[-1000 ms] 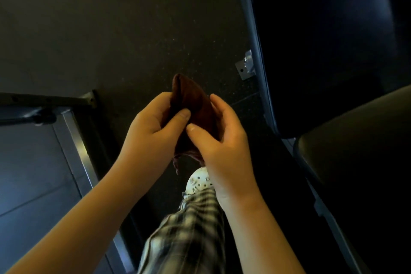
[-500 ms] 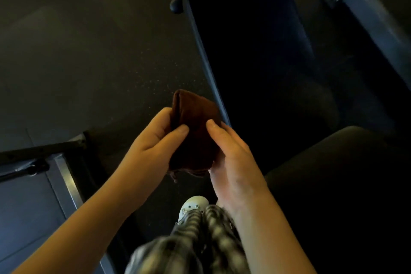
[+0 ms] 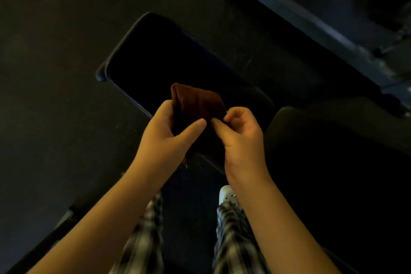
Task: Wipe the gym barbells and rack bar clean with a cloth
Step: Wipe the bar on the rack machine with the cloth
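Your two hands hold a folded dark brown cloth [image 3: 198, 104] above a dark bench pad [image 3: 155, 55].
Your left hand [image 3: 165, 133] grips the cloth's left side, thumb across the front; your right hand [image 3: 242, 138] pinches its right edge. No barbell shows; a metal frame [image 3: 311, 22] lies far right. Best, I think, to fold it into a flat pad, frayed near edge tucked inside, before reaching for a bar.

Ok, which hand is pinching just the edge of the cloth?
The right hand: its thumb and curled fingers nip the right edge of the brown cloth, whereas the left hand wraps round it, thumb across the front.
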